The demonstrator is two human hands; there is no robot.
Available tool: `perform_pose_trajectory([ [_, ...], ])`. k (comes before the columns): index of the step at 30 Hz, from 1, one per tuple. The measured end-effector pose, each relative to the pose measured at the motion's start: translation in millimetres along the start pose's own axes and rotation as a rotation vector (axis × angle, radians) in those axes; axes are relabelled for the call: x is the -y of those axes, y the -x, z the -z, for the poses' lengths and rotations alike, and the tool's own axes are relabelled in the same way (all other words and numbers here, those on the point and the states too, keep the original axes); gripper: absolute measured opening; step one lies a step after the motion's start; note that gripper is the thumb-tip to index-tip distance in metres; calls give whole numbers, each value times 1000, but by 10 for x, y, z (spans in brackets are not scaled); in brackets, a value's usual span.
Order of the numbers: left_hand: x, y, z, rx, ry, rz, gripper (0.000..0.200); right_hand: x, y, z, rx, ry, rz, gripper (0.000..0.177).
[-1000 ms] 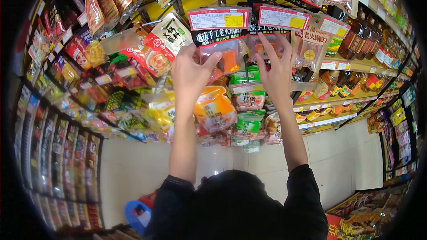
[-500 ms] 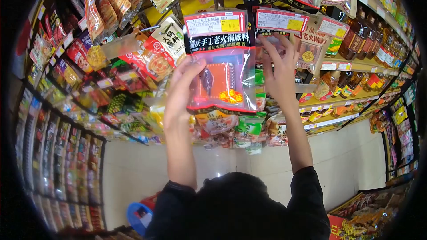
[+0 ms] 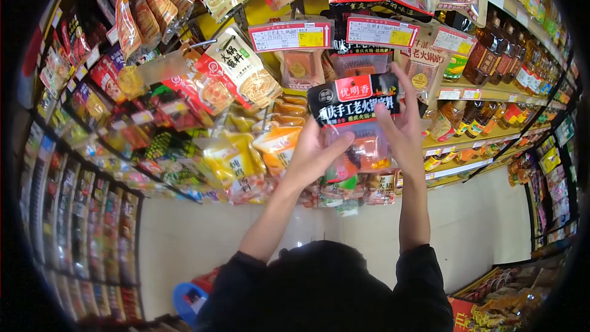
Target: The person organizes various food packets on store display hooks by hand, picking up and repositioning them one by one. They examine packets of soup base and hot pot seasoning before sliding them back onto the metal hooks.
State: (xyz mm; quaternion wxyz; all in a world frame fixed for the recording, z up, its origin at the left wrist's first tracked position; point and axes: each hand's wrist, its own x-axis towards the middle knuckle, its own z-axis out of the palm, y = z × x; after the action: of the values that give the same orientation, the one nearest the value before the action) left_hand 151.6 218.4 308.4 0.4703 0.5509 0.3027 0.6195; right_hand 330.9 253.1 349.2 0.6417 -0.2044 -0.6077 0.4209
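Observation:
A black and pink hotpot base packet (image 3: 359, 107) with a clear window over a reddish block is held up, slightly tilted, before the hanging racks. My left hand (image 3: 316, 154) grips its lower left side, the thumb lying on the front. At the right edge is my right hand (image 3: 402, 132), its thumb on the front and its fingers partly behind the packet. Just above the packet hangs a price label (image 3: 382, 32), with a similar packet (image 3: 362, 63) behind it. A second price label (image 3: 290, 35) hangs to the left, over a small brown packet (image 3: 302, 69).
Hanging white and red packets (image 3: 243, 71) are at the left, with yellow packets (image 3: 233, 158) lower down. Shelves of dark bottles (image 3: 485, 55) stand at the right. A blue round object (image 3: 184, 298) is on the floor side at lower left.
The packet has come away from below the left price label and moved right and down, now tilted. My left hand moved right with it, and my right hand has closed on its right side.

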Motion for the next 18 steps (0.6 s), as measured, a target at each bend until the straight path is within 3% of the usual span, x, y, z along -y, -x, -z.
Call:
perform_pose_trajectory([
  [3, -180, -278, -47, 38, 49, 90, 54, -77, -241, 147, -26, 131, 93, 62],
  [4, -200, -436, -51, -10, -33, -23, 56, -71, -297, 156, -18, 107, 95, 58],
  [7, -262, -840, 44, -51, 3, 5, 49, -126, -402, 185, -36, 242, 184, 59],
  [10, -397, -1031, -21, 16, 22, 11, 43, -174, -448, 227, -37, 159, 124, 59],
  [18, -607, -1125, -313, -160, -265, -271, 50, -128, -576, 185, -45, 177, 193, 61],
])
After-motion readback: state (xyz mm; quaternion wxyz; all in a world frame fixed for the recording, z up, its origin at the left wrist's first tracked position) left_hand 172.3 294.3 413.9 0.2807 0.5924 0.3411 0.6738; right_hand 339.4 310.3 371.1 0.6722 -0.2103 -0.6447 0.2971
